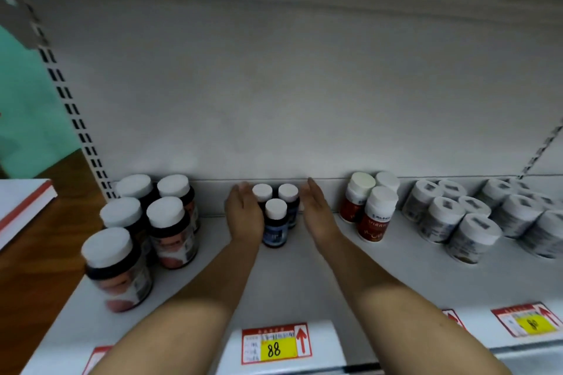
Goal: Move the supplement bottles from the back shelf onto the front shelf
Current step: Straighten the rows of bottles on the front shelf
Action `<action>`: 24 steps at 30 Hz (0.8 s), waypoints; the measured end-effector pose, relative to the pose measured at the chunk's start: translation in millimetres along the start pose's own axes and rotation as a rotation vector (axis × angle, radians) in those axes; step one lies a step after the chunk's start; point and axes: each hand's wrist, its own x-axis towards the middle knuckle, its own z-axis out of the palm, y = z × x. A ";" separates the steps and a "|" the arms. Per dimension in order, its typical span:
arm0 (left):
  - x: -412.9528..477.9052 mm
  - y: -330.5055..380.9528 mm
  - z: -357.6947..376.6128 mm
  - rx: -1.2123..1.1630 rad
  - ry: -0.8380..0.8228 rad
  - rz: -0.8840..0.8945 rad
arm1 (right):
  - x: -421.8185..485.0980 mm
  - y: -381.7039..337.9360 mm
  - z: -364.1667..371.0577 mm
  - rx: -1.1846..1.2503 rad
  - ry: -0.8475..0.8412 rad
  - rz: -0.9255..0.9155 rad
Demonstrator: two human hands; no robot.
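Three small dark blue supplement bottles (276,222) with white caps stand in a tight cluster at the back of the white shelf (292,283), against the rear wall. My left hand (243,216) rests flat against the cluster's left side, fingers straight and together. On the cluster's right, my right hand (316,210) is held flat too, a small gap from the bottles. Neither hand grips a bottle. The cluster's far sides are hidden by the bottles in front.
Several large dark jars with white lids (143,228) stand to the left. Red-labelled bottles (370,213) and several white tubs (466,222) stand to the right. Price tags (275,344) line the shelf's front edge. A wooden floor and a red-edged shelf (24,207) lie at far left.
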 end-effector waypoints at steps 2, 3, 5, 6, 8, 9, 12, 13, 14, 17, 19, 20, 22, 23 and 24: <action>-3.7 21.3 -8.1 0.004 -0.012 0.036 | -2.4 -14.4 0.7 0.004 -0.009 -0.031; -4.4 32.7 -13.5 0.012 -0.011 0.058 | -4.3 -23.0 3.5 0.007 -0.016 -0.054; -4.1 53.7 -26.4 0.041 -0.004 0.095 | -9.2 -40.9 13.6 0.023 -0.019 -0.098; -2.4 63.2 -34.3 0.054 -0.006 0.111 | -12.4 -49.7 21.1 0.039 -0.017 -0.123; 3.1 81.8 -54.1 0.062 -0.005 0.171 | -20.4 -65.7 40.2 0.095 -0.011 -0.167; 7.0 89.9 -66.2 0.068 0.003 0.210 | -25.5 -72.0 51.5 0.130 -0.008 -0.186; 26.3 100.2 -110.8 0.091 0.028 0.282 | -38.3 -82.4 90.6 0.179 -0.018 -0.206; 33.5 98.6 -126.2 0.111 0.025 0.290 | -41.8 -83.3 104.0 0.184 -0.023 -0.199; 40.2 94.9 -142.5 0.129 0.016 0.289 | -44.7 -82.9 116.6 0.187 -0.021 -0.185; 49.1 83.7 -188.1 0.171 -0.022 0.250 | -52.7 -76.7 148.4 0.197 0.009 -0.136; 47.5 76.4 -214.4 0.156 -0.050 0.197 | -58.8 -69.3 165.2 0.178 0.026 -0.104; 44.8 72.3 -225.2 0.137 -0.065 0.173 | -63.0 -65.8 171.7 0.172 0.034 -0.092; 35.0 61.4 -241.1 0.069 -0.119 0.156 | -72.6 -58.5 181.2 0.187 0.051 -0.063; 28.1 55.9 -246.2 0.026 -0.151 0.135 | -76.7 -54.8 184.6 0.200 0.061 -0.051; 23.2 48.8 -249.5 -0.010 -0.182 0.113 | -80.2 -52.0 186.8 0.202 0.071 -0.044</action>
